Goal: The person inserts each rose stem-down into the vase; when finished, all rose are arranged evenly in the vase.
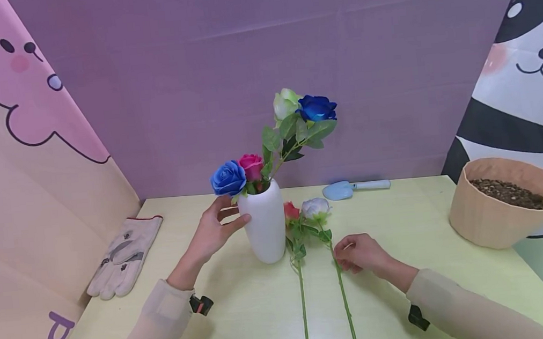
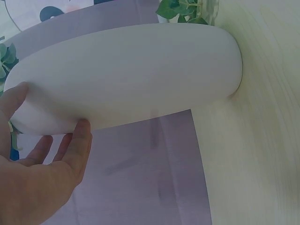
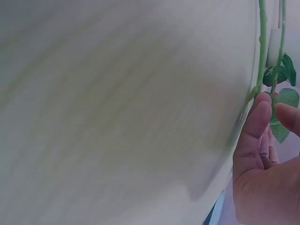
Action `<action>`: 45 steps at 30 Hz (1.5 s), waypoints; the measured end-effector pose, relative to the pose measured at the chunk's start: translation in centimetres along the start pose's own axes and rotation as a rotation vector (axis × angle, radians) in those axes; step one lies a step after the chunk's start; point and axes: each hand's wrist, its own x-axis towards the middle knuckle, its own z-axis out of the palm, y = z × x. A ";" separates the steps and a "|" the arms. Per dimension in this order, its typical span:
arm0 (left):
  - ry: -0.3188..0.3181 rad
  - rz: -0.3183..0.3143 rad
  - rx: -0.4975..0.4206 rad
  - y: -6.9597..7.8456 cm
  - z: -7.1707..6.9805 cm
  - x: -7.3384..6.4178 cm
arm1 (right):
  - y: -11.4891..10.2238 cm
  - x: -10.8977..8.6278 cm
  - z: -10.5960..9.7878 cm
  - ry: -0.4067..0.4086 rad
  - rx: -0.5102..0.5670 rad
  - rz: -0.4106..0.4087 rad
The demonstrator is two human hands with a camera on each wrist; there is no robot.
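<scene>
A white vase (image 1: 264, 229) stands upright, holding a blue rose (image 1: 227, 178), a pink rose (image 1: 252, 166), a pale green-white rose (image 1: 286, 104) and a dark blue rose (image 1: 317, 108). My left hand (image 1: 211, 231) holds the vase near its mouth, thumb and fingertips against the smooth wall (image 2: 126, 75). Right of the vase, a red rose (image 1: 291, 211) and a pale lilac rose (image 1: 316, 208) lie with stems toward me. My right hand (image 1: 363, 255) is at the lilac rose's stem (image 1: 343, 292). Its thumb and forefinger stand apart in the right wrist view, the stem (image 3: 262, 42) by the fingertips.
A blue trowel (image 1: 338, 190) lies at the table's back edge. At the right stands a tan pot (image 1: 479, 216) with dark soil. Folded work gloves (image 1: 126, 257) lie at the left edge. Printed cloths hang around the table (image 1: 246, 322).
</scene>
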 end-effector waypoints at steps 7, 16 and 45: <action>-0.004 -0.002 -0.005 -0.1 0.0 0.0 | 0.6 0.3 0.4 0.011 -0.030 0.008; -0.006 -0.005 -0.013 0.0 -0.1 0.0 | 0.6 0.7 0.8 0.031 -0.063 -0.009; -0.015 0.009 -0.014 -0.1 -0.1 0.0 | -0.4 0.3 -0.2 -0.029 -0.048 0.003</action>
